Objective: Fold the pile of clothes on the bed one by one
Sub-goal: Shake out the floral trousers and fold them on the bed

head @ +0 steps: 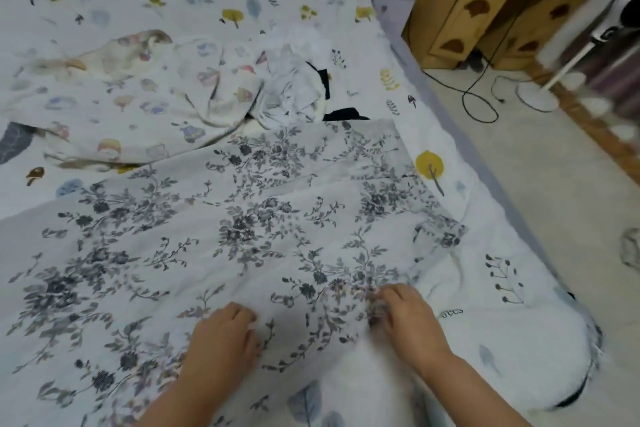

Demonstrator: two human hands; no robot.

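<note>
Both hands sit at the near edge of a large white cloth printed with grey-blue flower sprays (242,218), which lies spread flat across the near half of the bed. On the left, the left hand (221,336) has its fingers curled down onto the cloth, seemingly gathering a bit of fabric, though the blur hides the exact grip. Just to its right, the right hand (405,315) pinches a bunched fold of the same cloth between curled fingers. Beyond the cloth, at the left and centre, lies a crumpled cream garment with pastel cartoon prints (131,97), then a heap of white and black clothes (298,90). Underneath is the white bedsheet with yellow trees and blue leaves (467,288). Further right stands a light wooden cabinet (485,10), with black cables (478,104) on the floor.
</note>
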